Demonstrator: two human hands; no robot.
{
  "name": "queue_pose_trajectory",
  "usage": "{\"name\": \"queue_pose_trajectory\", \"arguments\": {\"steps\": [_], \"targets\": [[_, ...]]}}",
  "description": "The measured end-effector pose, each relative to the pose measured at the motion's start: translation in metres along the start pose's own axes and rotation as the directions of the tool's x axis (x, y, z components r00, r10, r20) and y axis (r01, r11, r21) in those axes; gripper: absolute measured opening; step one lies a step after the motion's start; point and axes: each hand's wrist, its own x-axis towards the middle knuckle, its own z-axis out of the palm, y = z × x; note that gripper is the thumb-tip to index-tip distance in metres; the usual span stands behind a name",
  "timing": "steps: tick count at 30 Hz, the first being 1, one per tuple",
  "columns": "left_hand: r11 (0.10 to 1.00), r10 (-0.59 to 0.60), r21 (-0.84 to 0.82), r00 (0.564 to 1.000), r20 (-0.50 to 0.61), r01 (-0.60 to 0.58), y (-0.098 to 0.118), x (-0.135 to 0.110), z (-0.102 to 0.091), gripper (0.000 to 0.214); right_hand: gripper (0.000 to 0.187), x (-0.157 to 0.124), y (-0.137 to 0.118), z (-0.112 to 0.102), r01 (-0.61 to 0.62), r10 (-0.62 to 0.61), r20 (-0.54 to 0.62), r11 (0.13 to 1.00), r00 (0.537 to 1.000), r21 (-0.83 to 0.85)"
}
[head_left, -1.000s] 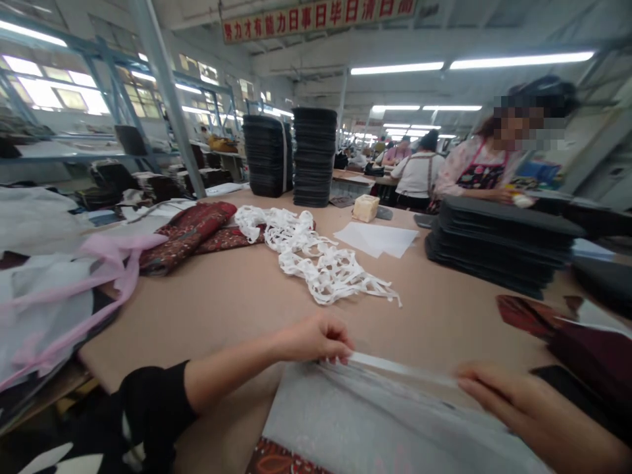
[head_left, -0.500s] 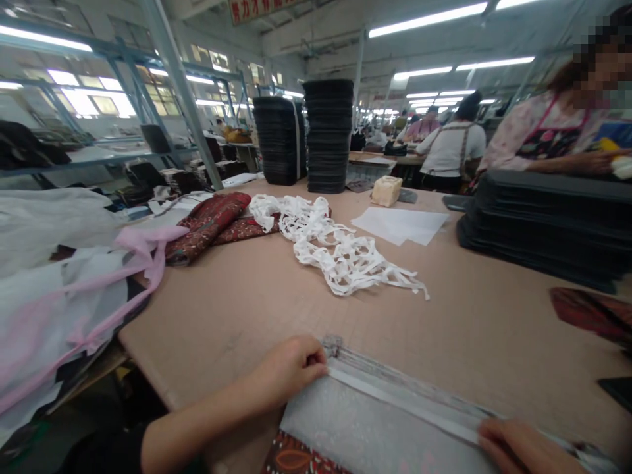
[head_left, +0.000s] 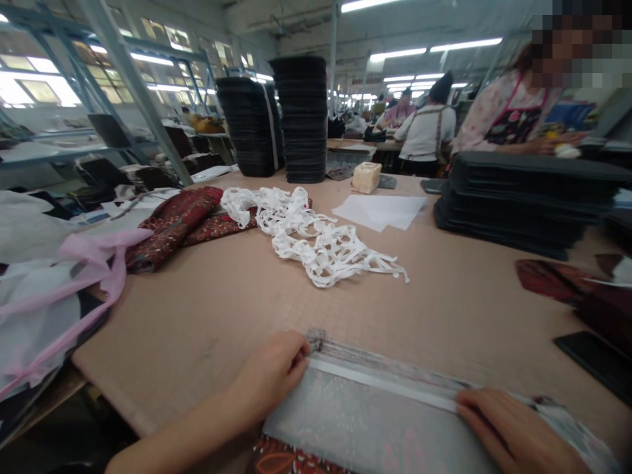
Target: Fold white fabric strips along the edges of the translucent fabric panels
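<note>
My left hand [head_left: 279, 368] is closed in a pinch at the left end of a white strip [head_left: 378, 380]. My right hand [head_left: 508, 418] has its fingers together on the strip's right part, thumb side hidden. The strip runs straight between both hands along the far edge of a translucent whitish sheet [head_left: 355, 418]. Beneath that sheet lies red-brown patterned fabric [head_left: 291, 457], showing at the near left. A greyish gathered edge [head_left: 390, 359] extends just beyond the strip, with a bunched knot at its left end.
A tangle of white strips [head_left: 320, 247] lies mid-table beside folded red patterned fabric [head_left: 172, 227]. Stacks of black panels [head_left: 301, 118] stand behind, and another black stack [head_left: 518, 204] is at right. A dark flat object [head_left: 592, 365] rests near the right edge. A co-worker in an apron stands beyond.
The view has swung right, so the table things appear further left. My right hand shows more fully now. Both hands keep their places on the strip.
</note>
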Motion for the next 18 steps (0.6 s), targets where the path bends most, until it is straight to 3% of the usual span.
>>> {"name": "queue_pose_trajectory", "arguments": {"steps": [3,6,8,12,18], "targets": [[0.95,0.198,0.25,0.98,-0.025,-0.186,0.002,-0.003,0.003,0.018,0.023,0.011,-0.015,-0.01,-0.032,0.032,-0.009,0.999,0.999,0.012],[0.788,0.422,0.465,0.904,0.069,-0.403,0.002,-0.008,0.008,0.026,0.024,0.015,-0.023,-0.013,-0.073,0.072,0.022,0.997,0.997,0.029],[0.688,0.5,0.553,0.859,0.107,-0.469,0.001,-0.012,0.012,0.036,0.025,0.016,-0.025,-0.013,-0.105,0.103,0.054,0.994,0.993,0.027],[0.602,0.479,0.642,0.858,0.186,-0.475,0.007,-0.015,0.01,0.05,0.024,0.018,-0.028,-0.013,-0.145,0.144,0.107,0.989,0.984,0.008],[0.608,0.459,0.552,0.82,0.342,-0.57,0.045,0.009,0.004,0.036,0.013,0.023,-0.032,-0.016,-0.179,0.18,0.159,0.984,0.971,-0.018]]}}
